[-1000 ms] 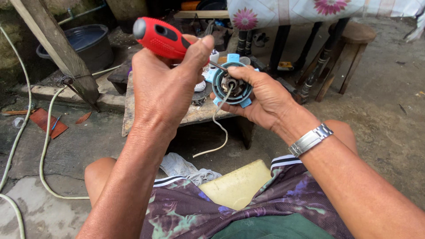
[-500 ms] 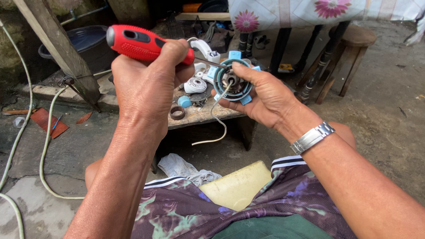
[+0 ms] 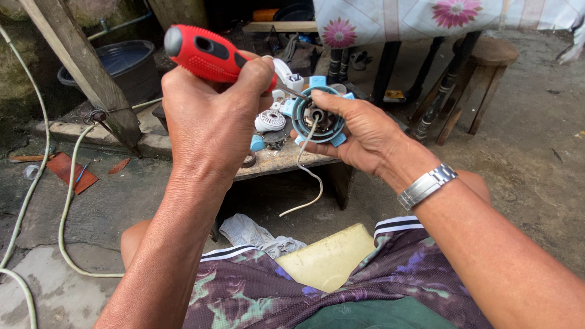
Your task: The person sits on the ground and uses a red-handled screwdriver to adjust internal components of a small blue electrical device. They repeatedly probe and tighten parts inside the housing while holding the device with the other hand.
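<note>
Low wooden bench (image 3: pixel 286 163) far centre, small parts scattered on top, same as before. Left hand (image 3: pixel 210 122) clenched round red-handled screwdriver (image 3: pixel 210 56), handle now pointing up-left, back twd centre vs 0.5 s ago, when further left. Shaft tip touching round blue motor part (image 3: pixel 318 116), centre-right. Right hand (image 3: pixel 359 131) grasping that part from right side, held above bench edge, barely shifted. White wire (image 3: pixel 308 176) dangling from part's middle, hanging near bench front.
</note>
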